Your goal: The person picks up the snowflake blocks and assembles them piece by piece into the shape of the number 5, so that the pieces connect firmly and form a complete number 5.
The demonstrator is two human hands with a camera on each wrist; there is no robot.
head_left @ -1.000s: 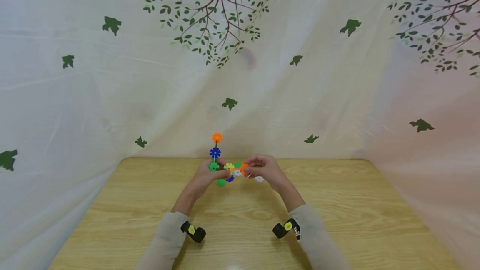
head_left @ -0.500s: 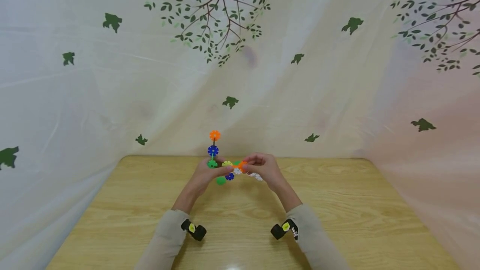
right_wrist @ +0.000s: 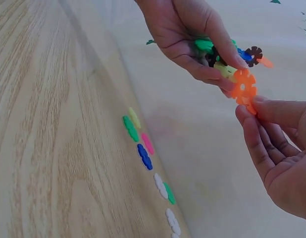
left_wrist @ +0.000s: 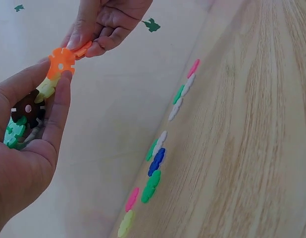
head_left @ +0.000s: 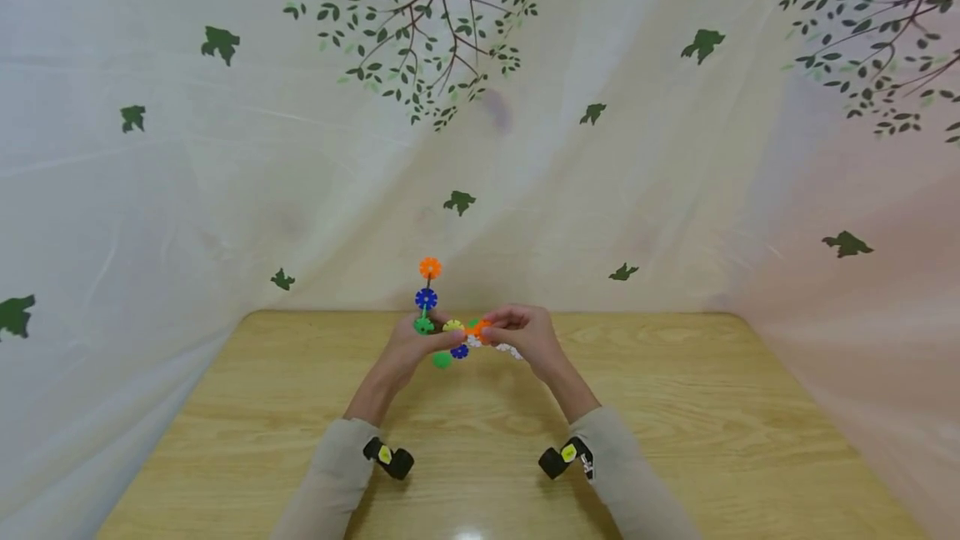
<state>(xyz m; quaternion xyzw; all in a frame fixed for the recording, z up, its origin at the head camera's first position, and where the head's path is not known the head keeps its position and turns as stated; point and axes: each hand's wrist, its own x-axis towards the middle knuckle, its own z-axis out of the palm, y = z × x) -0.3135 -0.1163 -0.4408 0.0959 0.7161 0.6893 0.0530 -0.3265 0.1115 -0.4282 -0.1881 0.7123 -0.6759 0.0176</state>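
Observation:
A chain of snowflake-shaped plastic discs (head_left: 426, 299) is gripped by my left hand (head_left: 408, 348), sticking up past the knuckles with an orange disc at its top. In the left wrist view, green, dark brown and yellow discs (left_wrist: 48, 89) lie within that hand. Its thumb and a fingertip pinch the orange disc (left_wrist: 61, 63) at the chain's near end. My right hand (head_left: 531, 338) pinches a second orange disc (left_wrist: 83, 48), seen nearly edge-on. The two orange discs meet at their rims; fingertips hide whether their slots interlock.
Loose discs lie in a row along the wooden table's (head_left: 480, 423) far edge: a green disc (left_wrist: 151, 186), a blue disc (left_wrist: 156, 162), a yellow disc (left_wrist: 126, 224), plus several white, pink and green ones. Behind the table hangs a pale leaf-patterned cloth (head_left: 525, 215).
My right hand has edged left towards the left hand, bringing its orange disc against the chain's end. The chain has shifted slightly up and left in view.

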